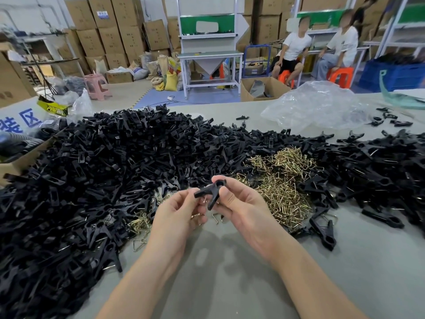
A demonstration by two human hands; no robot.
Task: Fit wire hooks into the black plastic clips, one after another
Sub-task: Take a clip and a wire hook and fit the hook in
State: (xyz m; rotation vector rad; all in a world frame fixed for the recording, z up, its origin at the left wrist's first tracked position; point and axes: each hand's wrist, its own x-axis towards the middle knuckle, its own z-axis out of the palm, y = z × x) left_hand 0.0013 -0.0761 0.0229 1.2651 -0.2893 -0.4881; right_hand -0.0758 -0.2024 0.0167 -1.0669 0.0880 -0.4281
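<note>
Both hands meet above the grey table near its middle. My right hand pinches a black plastic clip by its round end, the two legs spread toward the left. My left hand holds a brass-coloured wire hook between thumb and fingers, its tip between the clip's legs. A heap of loose wire hooks lies just beyond my right hand. A huge pile of black clips fills the left and far side.
More black clips spread along the right, with a few single ones near my right forearm. A crumpled clear plastic bag lies at the far right. A cardboard box edge sits at the left. Two people sit on orange stools behind.
</note>
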